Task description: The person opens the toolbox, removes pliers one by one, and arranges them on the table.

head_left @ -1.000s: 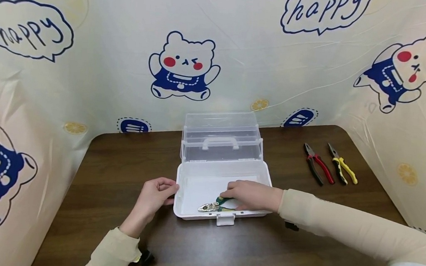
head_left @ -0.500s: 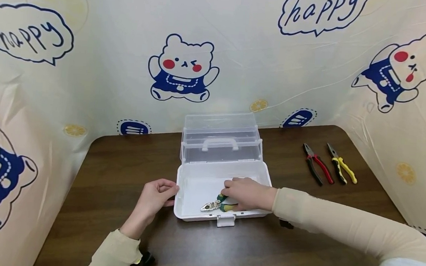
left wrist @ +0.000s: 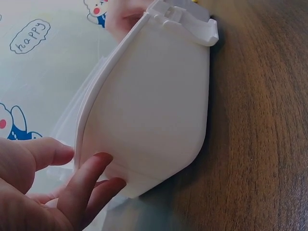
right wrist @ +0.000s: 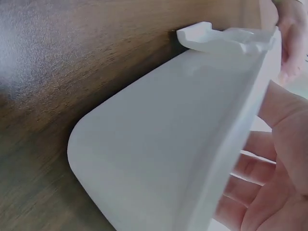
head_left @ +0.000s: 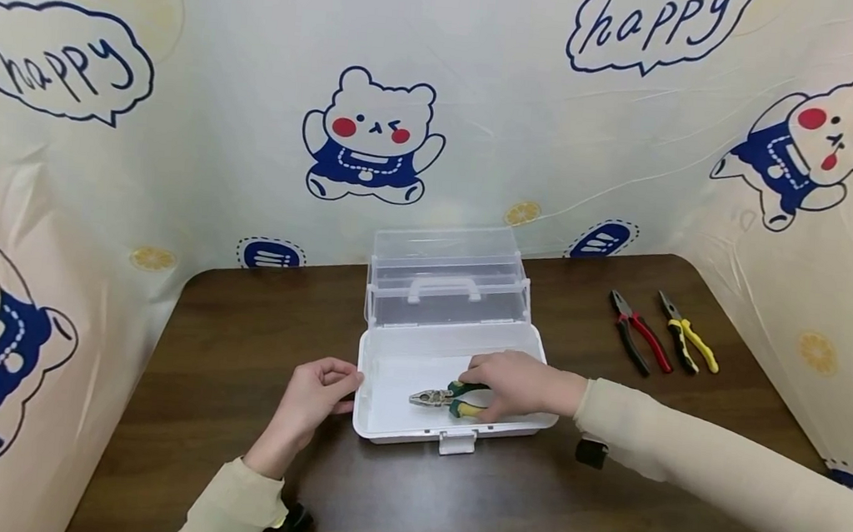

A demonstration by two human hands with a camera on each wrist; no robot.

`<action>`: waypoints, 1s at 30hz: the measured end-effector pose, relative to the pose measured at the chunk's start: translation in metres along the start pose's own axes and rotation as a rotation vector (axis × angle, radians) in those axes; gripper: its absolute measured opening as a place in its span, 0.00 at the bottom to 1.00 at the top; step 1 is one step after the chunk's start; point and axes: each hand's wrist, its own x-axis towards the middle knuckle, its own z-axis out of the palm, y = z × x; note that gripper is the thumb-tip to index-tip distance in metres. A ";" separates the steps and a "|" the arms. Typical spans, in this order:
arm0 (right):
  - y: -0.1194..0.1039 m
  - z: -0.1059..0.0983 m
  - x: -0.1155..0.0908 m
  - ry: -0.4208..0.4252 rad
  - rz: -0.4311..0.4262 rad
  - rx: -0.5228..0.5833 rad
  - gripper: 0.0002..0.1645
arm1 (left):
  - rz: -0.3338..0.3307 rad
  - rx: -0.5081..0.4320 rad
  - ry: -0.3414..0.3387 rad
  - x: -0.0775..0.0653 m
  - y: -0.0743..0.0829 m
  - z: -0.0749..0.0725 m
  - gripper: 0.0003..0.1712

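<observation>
Inside the white toolbox (head_left: pixel 392 418), combination pliers (head_left: pixel 427 397) with green-and-yellow handles lie with their metal head pointing left. My right hand (head_left: pixel 511 381) reaches over the box's right side and holds the handle ends, which it partly covers. In the right wrist view, the right hand's fingers (right wrist: pixel 252 168) show behind the box rim, and the pliers are hidden. At the box's left end, my left hand (head_left: pixel 315 391) holds the rim. In the left wrist view, the left thumb (left wrist: pixel 60 155) is at the rim and fingertips (left wrist: pixel 103 159) touch the outer wall.
The toolbox's clear lid (head_left: pixel 446 247) stands raised behind it, with a white carry handle (head_left: pixel 443 286). A latch (head_left: pixel 456 444) juts from the front. To the right on the wooden table (head_left: pixel 265 312) lie red-and-black pliers (head_left: pixel 639 333) and yellow-and-black pliers (head_left: pixel 688 332).
The green-handled pliers have turned and shifted slightly away from the box's front wall, now lying more level. My right hand has moved with them; the left hand stays at the rim.
</observation>
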 end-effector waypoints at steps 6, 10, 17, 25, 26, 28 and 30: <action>0.003 -0.012 -0.013 0.000 0.021 0.068 0.28 | -0.004 0.010 0.007 0.000 0.000 0.001 0.12; 0.004 -0.019 -0.023 0.004 0.030 0.101 0.28 | -0.008 0.010 0.004 0.000 -0.001 0.000 0.12; 0.002 -0.030 -0.044 0.120 0.033 0.070 0.29 | -0.009 0.003 -0.004 0.003 -0.002 -0.001 0.13; 0.004 -0.045 -0.067 0.265 0.083 -0.002 0.29 | -0.008 0.001 -0.007 0.003 -0.001 -0.001 0.13; 0.005 -0.046 -0.070 0.276 0.099 -0.001 0.29 | -0.008 0.002 -0.006 0.003 -0.001 -0.001 0.13; 0.007 -0.047 -0.078 0.290 0.146 0.016 0.30 | -0.008 0.004 -0.004 0.003 -0.002 -0.001 0.12; 0.010 -0.048 -0.085 0.298 0.202 0.036 0.32 | -0.010 0.007 -0.004 0.003 -0.002 -0.001 0.12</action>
